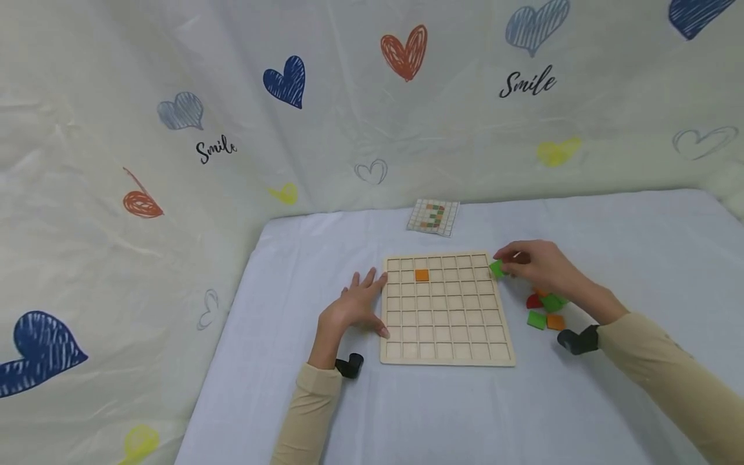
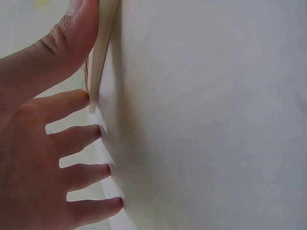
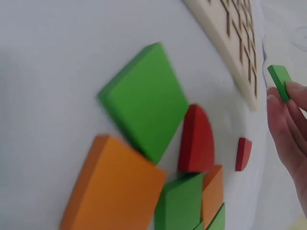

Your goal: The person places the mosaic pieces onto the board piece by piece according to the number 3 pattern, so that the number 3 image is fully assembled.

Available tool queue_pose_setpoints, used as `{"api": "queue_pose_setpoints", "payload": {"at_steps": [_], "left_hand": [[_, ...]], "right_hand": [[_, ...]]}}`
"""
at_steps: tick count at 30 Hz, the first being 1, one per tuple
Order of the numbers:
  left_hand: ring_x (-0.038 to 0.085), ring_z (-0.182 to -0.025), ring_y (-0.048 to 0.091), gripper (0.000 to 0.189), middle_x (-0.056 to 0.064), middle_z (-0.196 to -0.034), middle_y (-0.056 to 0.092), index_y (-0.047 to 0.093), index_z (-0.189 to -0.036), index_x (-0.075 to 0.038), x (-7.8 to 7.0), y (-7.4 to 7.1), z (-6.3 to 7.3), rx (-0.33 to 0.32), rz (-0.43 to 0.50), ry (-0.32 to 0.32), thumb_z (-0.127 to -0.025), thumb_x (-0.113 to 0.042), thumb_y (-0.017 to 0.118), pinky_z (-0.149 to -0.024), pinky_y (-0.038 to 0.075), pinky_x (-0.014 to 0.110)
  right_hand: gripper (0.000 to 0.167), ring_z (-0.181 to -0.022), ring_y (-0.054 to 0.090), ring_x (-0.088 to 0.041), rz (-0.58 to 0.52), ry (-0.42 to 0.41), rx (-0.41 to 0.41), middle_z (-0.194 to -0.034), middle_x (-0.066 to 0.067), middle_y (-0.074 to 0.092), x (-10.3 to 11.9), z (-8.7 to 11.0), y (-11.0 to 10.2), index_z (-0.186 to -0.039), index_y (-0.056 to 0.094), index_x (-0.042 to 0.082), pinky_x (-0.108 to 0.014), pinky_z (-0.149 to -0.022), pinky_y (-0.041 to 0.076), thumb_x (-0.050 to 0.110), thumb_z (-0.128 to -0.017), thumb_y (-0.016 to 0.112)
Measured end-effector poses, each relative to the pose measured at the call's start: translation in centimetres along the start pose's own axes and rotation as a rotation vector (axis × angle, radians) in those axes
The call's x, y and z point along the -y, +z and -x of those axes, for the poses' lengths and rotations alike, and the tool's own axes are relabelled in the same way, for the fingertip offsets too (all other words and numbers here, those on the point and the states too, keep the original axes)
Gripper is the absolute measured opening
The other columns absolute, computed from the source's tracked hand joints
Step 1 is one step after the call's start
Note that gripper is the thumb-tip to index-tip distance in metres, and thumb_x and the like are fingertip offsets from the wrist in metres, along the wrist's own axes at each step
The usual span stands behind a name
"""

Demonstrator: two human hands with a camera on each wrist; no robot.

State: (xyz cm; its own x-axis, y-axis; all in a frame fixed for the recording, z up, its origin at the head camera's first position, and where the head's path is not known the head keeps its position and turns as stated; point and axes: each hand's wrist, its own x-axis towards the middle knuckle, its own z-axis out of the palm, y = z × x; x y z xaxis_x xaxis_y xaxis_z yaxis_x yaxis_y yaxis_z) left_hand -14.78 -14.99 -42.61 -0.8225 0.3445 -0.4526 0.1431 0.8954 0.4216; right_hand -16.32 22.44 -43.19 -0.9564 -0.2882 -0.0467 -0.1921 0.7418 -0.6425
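A square wooden grid board (image 1: 442,316) lies on the white cloth, with one orange tile (image 1: 422,275) in a cell of its second row. My left hand (image 1: 354,305) spreads its fingers along the board's left edge; in the left wrist view its thumb (image 2: 72,43) rests against the board's side (image 2: 103,52). Between thumb and fingers, my right hand (image 1: 537,261) pinches a green square tile (image 1: 496,268) by the board's upper right corner. The right wrist view also shows this green tile (image 3: 279,81) held up on edge.
Right of the board lie loose pieces: a green tile (image 1: 537,320), an orange tile (image 1: 555,321), a red rounded piece (image 1: 533,301) and several others. Behind the board is a pattern card (image 1: 433,217) with a coloured grid. A heart-printed curtain (image 1: 349,129) hangs behind the table.
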Motion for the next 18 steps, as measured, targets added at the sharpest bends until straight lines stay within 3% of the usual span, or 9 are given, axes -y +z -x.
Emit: {"api": "queue_pose_setpoints", "payload": {"at_steps": [8, 13, 18], "left_hand": [[0.041, -0.159, -0.003, 0.125, 0.009, -0.174, 0.005, 0.021, -0.166, -0.018, -0.2, 0.2, -0.2, 0.006, 0.002, -0.006, -0.067, -0.026, 0.097, -0.126, 0.011, 0.064], [0.041, -0.159, -0.002, 0.124, 0.01, -0.174, 0.005, 0.021, -0.166, -0.017, -0.2, 0.2, -0.1, 0.006, 0.004, -0.005, -0.068, -0.026, 0.097, -0.126, 0.012, 0.064], [0.04, -0.16, -0.003, 0.125, 0.009, -0.174, 0.005, 0.021, -0.166, -0.019, 0.0, 0.2, -0.2, 0.004, -0.007, -0.006, -0.068, -0.027, 0.097, -0.126, 0.012, 0.062]], "right_hand": [[0.03, -0.103, 0.073, -0.032, -0.102, 0.021, 0.033, -0.117, -0.018, 0.075, 1.1, -0.6, 0.5, -0.121, 0.074, 0.002, -0.04, -0.087, 0.056, 0.012, -0.093, 0.075], [0.033, -0.099, 0.073, -0.026, -0.118, 0.015, 0.05, -0.111, -0.014, 0.077, 1.9, -1.1, 1.4, -0.123, 0.073, 0.002, -0.035, -0.085, 0.055, 0.011, -0.091, 0.076], [0.035, -0.097, 0.072, -0.024, -0.118, -0.022, 0.074, -0.107, -0.012, 0.078, 2.8, -2.0, 2.2, -0.123, 0.073, 0.001, -0.037, -0.086, 0.054, 0.012, -0.091, 0.076]]}}
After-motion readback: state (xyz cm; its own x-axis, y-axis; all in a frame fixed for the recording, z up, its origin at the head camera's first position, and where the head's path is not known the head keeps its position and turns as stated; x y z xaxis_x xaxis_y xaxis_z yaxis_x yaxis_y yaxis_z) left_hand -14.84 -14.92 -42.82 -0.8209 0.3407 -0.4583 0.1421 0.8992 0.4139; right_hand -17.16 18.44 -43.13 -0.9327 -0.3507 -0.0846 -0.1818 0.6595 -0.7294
